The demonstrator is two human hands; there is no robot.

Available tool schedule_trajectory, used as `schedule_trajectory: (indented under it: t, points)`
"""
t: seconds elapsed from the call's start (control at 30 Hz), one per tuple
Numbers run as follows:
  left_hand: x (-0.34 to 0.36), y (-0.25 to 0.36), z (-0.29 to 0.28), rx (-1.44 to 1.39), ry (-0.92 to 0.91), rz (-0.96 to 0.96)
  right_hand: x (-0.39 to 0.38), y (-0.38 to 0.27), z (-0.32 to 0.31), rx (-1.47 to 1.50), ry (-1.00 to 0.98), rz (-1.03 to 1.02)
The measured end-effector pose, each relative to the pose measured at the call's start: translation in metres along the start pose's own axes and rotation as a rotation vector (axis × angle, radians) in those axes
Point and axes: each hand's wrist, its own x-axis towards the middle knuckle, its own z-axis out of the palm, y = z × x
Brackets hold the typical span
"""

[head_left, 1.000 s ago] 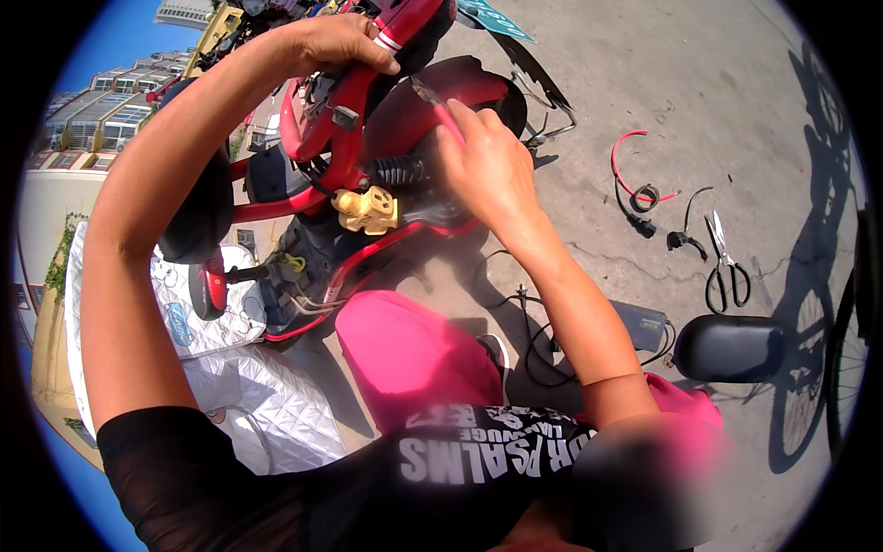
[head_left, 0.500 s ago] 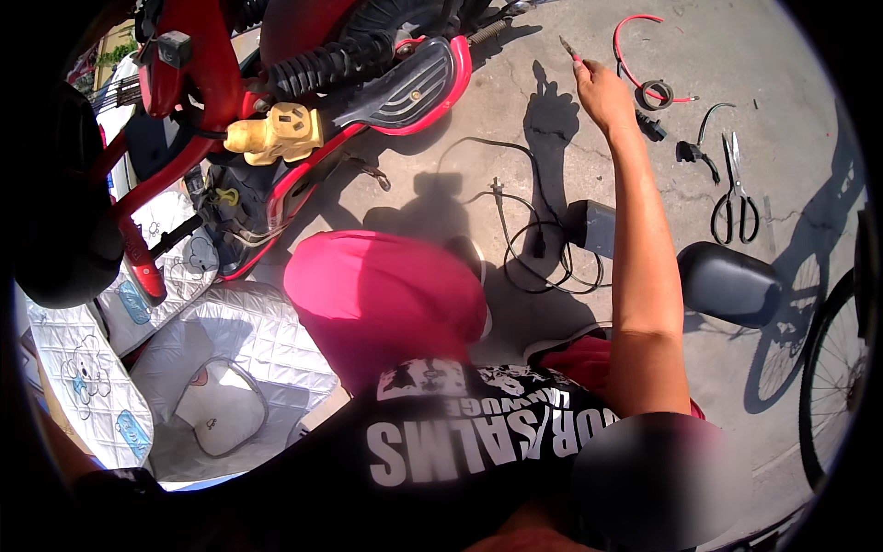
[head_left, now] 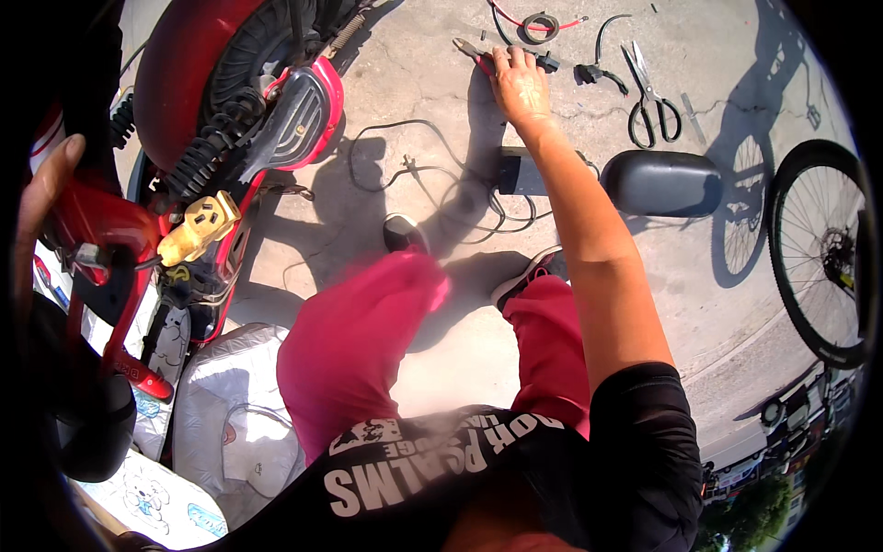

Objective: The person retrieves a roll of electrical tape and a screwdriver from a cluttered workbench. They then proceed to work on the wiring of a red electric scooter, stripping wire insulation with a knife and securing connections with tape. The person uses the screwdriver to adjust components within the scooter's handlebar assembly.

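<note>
Low over the concrete at the top, my right hand [head_left: 520,85] has its fingers curled over the handles of red-handled pliers [head_left: 472,53]. The pliers' metal jaws point up and left, and the grip on their handles is partly hidden. A small black connector [head_left: 547,63] lies beside that hand. At the left rim, my left hand [head_left: 48,189] shows little more than a raised thumb next to the red scooter [head_left: 106,225]. Its other fingers are hidden in the dark edge. A yellow socket [head_left: 202,225] on a cable rests against the scooter.
Black-handled scissors [head_left: 651,99], a cable with black plugs [head_left: 598,74], a tape roll [head_left: 539,28] and a red wire [head_left: 568,25] lie at upper right. A dark box [head_left: 522,173] with a looped cord and a black padded piece [head_left: 660,182] sit below. A bicycle wheel [head_left: 819,253] stands right.
The view has shifted, and my body is higher. My right hand has lowered with the pliers toward the ground. My left hand has come into view beside the scooter.
</note>
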Motion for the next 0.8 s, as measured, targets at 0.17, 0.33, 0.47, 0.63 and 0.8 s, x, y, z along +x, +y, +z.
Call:
schedule_trajectory:
  t: [0.17,0.33,0.47,0.63,0.8]
  points:
    - [0.006,0.003,-0.021,-0.034,-0.408,-0.017,-0.051,0.003,-0.054,0.086,-0.222,0.089]
    - [0.010,0.014,-0.012,-0.042,-0.469,0.108,-0.196,0.030,-0.113,0.293,-0.478,0.530]
    - [0.001,0.018,-0.017,-0.024,-0.321,0.218,-0.359,0.039,-0.181,0.309,-0.580,0.820]
    - [-0.005,0.042,-0.024,0.236,-0.312,0.144,-0.550,0.005,-0.321,0.255,-0.785,0.925]
    - [-0.058,0.053,-0.056,-0.100,0.071,0.007,-0.633,0.008,-0.471,0.307,-0.785,0.910]
